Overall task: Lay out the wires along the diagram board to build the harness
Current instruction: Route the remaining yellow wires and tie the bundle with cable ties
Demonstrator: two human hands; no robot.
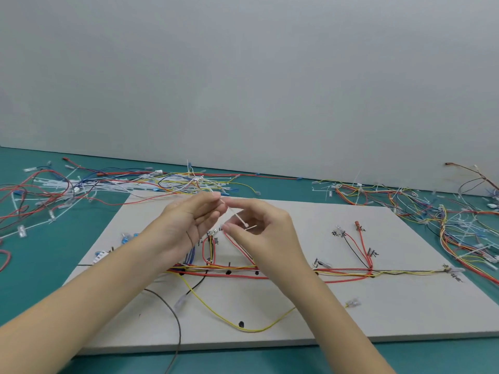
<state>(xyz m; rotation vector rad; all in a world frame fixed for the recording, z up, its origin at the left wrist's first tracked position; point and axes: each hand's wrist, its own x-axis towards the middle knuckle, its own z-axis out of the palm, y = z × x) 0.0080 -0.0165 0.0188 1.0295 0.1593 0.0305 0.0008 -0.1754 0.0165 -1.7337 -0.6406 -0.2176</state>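
A white diagram board [351, 317] lies on the green table, with red, yellow, blue and black wires [343, 272] laid along its drawn lines. Both my hands hover above the board's middle. My left hand [189, 225] pinches one end of a thin white cable tie [237, 217] at its fingertips. My right hand [259, 233] holds the tie's other end, fingers curled round it. A loose yellow wire [243, 326] loops across the board's near side, and a brown wire [176, 327] runs off the front edge.
A tangle of spare wires and white cable ties [94, 184] covers the table at the back left. Another tangle of finished harnesses [445, 220] lies at the right. A grey wall [243, 76] stands close behind the table.
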